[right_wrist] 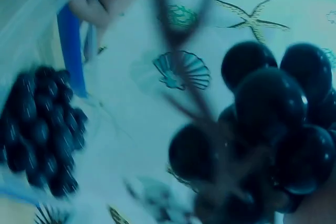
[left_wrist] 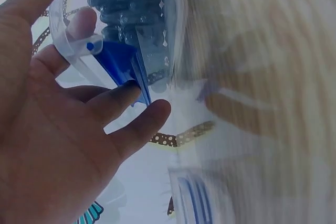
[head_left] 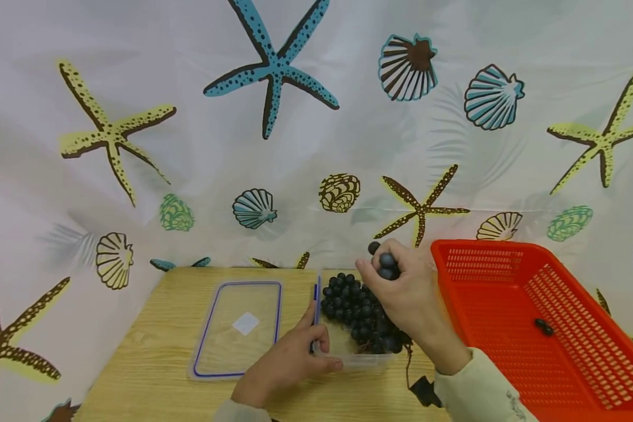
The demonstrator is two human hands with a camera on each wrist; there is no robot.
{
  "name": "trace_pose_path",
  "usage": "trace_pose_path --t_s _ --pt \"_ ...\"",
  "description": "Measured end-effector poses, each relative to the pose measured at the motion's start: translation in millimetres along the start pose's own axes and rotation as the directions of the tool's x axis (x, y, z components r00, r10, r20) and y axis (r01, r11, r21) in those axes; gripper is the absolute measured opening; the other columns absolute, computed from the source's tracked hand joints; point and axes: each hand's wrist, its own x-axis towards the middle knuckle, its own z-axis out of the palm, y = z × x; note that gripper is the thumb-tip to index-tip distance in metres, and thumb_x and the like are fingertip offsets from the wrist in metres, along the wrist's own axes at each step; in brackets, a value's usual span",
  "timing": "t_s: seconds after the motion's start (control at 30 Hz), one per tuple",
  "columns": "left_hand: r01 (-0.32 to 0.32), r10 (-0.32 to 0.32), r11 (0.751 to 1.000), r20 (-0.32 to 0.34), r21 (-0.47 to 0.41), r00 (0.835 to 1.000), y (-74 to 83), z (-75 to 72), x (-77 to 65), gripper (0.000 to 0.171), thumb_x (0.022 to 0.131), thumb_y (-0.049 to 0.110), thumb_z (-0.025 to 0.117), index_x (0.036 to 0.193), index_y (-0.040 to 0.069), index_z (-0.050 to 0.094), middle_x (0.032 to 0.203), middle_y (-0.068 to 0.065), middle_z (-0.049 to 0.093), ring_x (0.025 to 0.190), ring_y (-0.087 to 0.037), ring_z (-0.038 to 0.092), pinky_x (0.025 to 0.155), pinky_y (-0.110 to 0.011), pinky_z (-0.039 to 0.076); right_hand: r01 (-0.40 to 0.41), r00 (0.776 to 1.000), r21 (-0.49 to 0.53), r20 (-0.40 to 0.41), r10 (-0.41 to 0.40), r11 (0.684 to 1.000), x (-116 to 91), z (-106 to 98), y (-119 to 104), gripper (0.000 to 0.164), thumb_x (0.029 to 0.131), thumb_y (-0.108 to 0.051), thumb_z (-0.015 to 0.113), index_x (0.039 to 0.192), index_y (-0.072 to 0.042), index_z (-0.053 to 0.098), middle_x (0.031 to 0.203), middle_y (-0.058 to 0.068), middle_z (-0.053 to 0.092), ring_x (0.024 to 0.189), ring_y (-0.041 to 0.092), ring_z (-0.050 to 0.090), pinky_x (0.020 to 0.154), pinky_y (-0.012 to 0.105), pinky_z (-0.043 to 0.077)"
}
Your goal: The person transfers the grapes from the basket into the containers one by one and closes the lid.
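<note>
A clear plastic container stands on the table with a bunch of dark grapes inside. My left hand holds its near left corner, thumb along the front wall and fingers at the side. Close by those fingers, a blue latch flap shows in the left wrist view. Above the right part of the container, my right hand grips a small cluster of dark grapes. A brown stem sticks out from that cluster in the right wrist view, blurred.
A clear lid with a blue seal lies left of the container. At the right stands a red basket with a few loose grapes. A small black object is near my right sleeve. A patterned cloth hangs behind the table.
</note>
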Motion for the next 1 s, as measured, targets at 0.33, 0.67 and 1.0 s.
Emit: trace_pose_path --t_s 0.33,0.67,1.0 --pt "0.057 -0.058 0.998 -0.045 -0.020 0.997 0.9 3.5 0.3 0.124 0.082 0.049 0.083 0.163 0.023 -0.006 0.164 -0.018 0.021 0.140 -0.041 0.038 0.106 -0.060 0.036 -0.057 0.995 0.221 -0.071 0.074 0.974 -2.4 55.1 52.8 0.016 0.098 -0.018 0.069 0.097 -0.006 0.058 0.078 0.005 0.055 0.064 0.017 0.053 0.061 0.029 0.047" --pt "0.031 -0.032 0.999 -0.056 -0.024 0.998 2.2 3.4 1.2 0.132 0.082 0.047 0.084 0.159 0.027 -0.021 0.167 -0.013 0.011 0.146 -0.040 0.028 0.109 -0.059 0.033 -0.275 0.953 -0.006 0.134 0.273 0.962 -23.1 49.9 65.8 0.057 0.101 -0.027 0.063 0.153 -0.012 0.044 0.156 0.014 0.040 0.142 0.037 0.036 0.108 0.063 0.033" --pt "0.046 -0.047 0.999 -0.049 -0.029 0.998 -3.0 -0.6 -2.4 0.129 0.083 0.050 0.082 0.160 0.027 -0.019 0.167 -0.015 0.012 0.143 -0.043 0.032 0.108 -0.060 0.035 -0.274 0.961 -0.133 0.002 0.277 0.952 -10.1 50.4 52.5 0.060 0.100 -0.015 0.062 0.156 -0.013 0.041 0.156 0.015 0.040 0.091 0.038 0.065 0.074 0.046 0.055"
